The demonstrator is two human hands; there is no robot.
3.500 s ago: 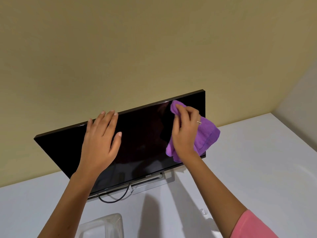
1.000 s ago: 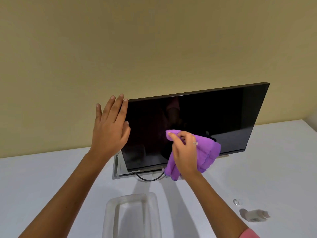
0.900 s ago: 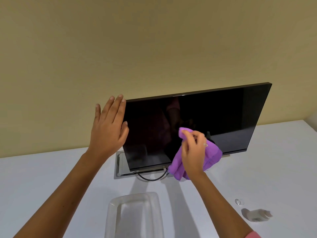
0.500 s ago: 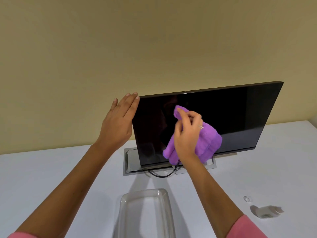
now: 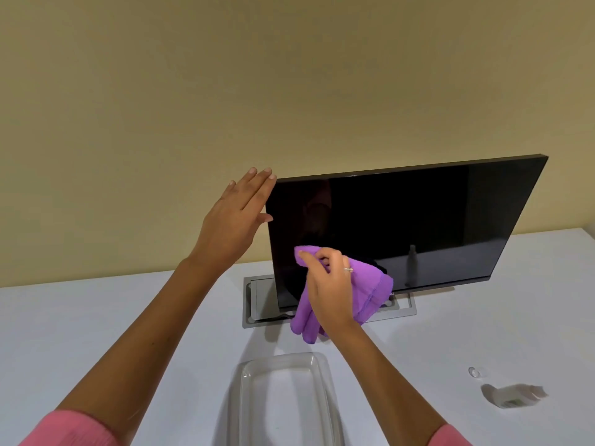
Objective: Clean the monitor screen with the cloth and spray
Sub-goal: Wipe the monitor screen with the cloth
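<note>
Head view: the right hand [image 5: 331, 291] grips the purple cloth [image 5: 370, 284] against the lower left of the monitor screen [image 5: 402, 226]. The left hand [image 5: 235, 223], fingers straight, steadies the monitor's left edge. The spray bottle [image 5: 515, 395] lies on the white surface [image 5: 483, 317], well apart to the right.

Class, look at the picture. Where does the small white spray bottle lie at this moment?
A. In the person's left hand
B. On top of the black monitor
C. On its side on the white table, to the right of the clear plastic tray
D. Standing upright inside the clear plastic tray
C: the small white spray bottle lies on its side on the white table, right of the clear plastic tray, with neither hand on it.
</note>
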